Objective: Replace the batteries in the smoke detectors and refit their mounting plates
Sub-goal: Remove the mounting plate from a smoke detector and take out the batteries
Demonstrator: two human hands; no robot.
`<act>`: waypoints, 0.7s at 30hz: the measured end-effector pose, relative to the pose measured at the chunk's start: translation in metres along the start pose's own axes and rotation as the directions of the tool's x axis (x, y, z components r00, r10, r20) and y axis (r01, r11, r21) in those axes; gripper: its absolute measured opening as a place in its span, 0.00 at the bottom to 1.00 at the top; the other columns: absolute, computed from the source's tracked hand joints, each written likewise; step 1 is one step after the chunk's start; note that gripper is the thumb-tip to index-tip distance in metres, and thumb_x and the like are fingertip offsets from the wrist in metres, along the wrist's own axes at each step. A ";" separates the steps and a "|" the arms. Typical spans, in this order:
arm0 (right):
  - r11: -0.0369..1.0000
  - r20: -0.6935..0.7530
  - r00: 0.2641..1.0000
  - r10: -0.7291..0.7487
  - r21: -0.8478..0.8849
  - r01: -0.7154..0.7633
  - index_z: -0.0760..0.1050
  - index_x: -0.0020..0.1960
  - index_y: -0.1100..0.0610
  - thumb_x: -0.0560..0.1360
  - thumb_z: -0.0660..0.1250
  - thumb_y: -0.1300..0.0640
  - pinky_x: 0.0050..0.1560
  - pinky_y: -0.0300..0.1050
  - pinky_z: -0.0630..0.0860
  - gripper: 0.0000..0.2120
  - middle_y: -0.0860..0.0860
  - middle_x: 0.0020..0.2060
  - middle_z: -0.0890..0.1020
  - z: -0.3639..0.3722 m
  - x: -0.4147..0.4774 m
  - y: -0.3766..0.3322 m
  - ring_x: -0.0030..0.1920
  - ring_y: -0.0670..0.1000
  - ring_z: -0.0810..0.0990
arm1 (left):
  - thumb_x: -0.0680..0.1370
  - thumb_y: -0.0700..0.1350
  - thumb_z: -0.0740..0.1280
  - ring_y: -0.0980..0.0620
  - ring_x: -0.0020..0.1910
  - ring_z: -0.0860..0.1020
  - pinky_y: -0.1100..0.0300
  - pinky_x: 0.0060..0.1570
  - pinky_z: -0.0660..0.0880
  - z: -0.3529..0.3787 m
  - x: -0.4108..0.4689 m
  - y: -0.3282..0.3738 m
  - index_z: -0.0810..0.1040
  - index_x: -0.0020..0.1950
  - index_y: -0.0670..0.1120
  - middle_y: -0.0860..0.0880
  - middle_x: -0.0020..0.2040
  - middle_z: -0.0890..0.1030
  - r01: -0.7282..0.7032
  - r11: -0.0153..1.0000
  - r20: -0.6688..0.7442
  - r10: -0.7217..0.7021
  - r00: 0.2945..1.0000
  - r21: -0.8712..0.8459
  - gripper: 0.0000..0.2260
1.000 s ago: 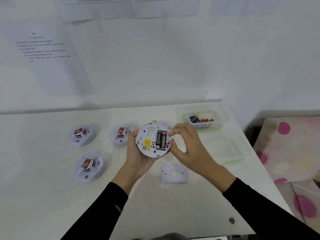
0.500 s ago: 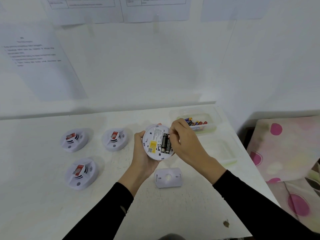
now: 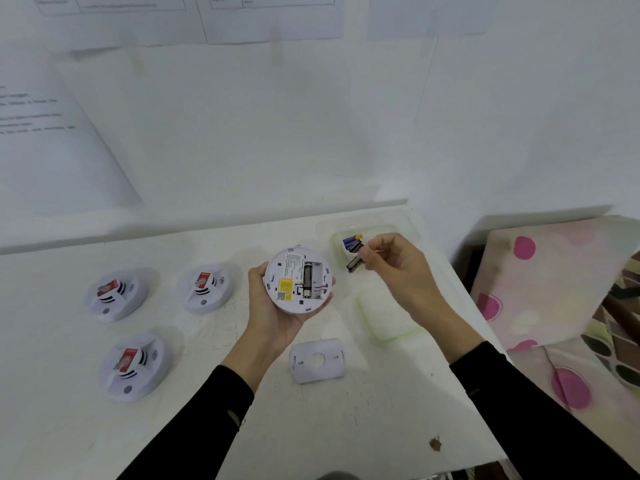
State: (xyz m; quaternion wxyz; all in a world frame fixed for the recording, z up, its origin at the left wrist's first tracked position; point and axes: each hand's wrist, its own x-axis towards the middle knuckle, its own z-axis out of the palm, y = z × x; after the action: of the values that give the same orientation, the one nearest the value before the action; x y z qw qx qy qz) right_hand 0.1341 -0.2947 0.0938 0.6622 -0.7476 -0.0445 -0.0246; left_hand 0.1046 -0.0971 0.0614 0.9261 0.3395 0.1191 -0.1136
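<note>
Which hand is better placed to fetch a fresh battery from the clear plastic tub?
Right. The right hand, pinching a dark cylindrical battery, hovers beside the clear plastic tub of batteries; the left hand is occupied cradling the round white smoke detector.

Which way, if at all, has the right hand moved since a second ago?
Yes. The right hand, pinching a battery, has pulled off the held smoke detector to the right, toward the battery tub.
</note>
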 end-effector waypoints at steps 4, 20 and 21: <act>0.939 -0.080 0.992 0.099 -0.323 -0.119 0.79 0.43 0.53 0.73 0.73 0.60 0.42 0.37 0.76 0.04 0.46 0.38 0.83 -0.029 -0.001 0.038 0.34 0.42 0.79 | 0.74 0.55 0.57 0.35 0.53 0.82 0.47 0.49 0.80 -0.002 0.001 -0.002 0.81 0.59 0.48 0.38 0.58 0.82 0.008 1.000 0.016 -0.008 1.000 0.000 0.21; 0.705 0.051 0.996 0.068 -0.709 -0.012 0.83 0.48 0.58 0.76 0.68 0.58 0.50 0.41 0.76 0.06 0.51 0.47 0.84 -0.026 -0.003 0.054 0.42 0.48 0.80 | 0.78 0.57 0.53 0.34 0.56 0.80 0.47 0.48 0.81 0.005 0.003 -0.010 0.70 0.74 0.44 0.38 0.60 0.81 0.087 0.995 0.003 -0.086 0.996 -0.051 0.28; 0.767 0.037 0.998 -0.051 -0.639 0.062 0.83 0.48 0.58 0.76 0.68 0.59 0.49 0.44 0.78 0.05 0.51 0.45 0.83 -0.022 -0.006 0.048 0.41 0.47 0.80 | 0.78 0.57 0.53 0.34 0.56 0.81 0.47 0.48 0.81 0.005 0.002 -0.010 0.70 0.74 0.44 0.38 0.60 0.81 0.087 0.995 0.002 -0.087 0.996 -0.048 0.29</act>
State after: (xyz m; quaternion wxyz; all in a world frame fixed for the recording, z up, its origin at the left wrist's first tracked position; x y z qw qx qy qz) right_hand 0.1331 -0.3224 0.0486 0.3670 -0.9267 -0.0617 -0.0517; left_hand 0.1047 -0.1077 0.0585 0.9282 0.3115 0.1367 -0.1509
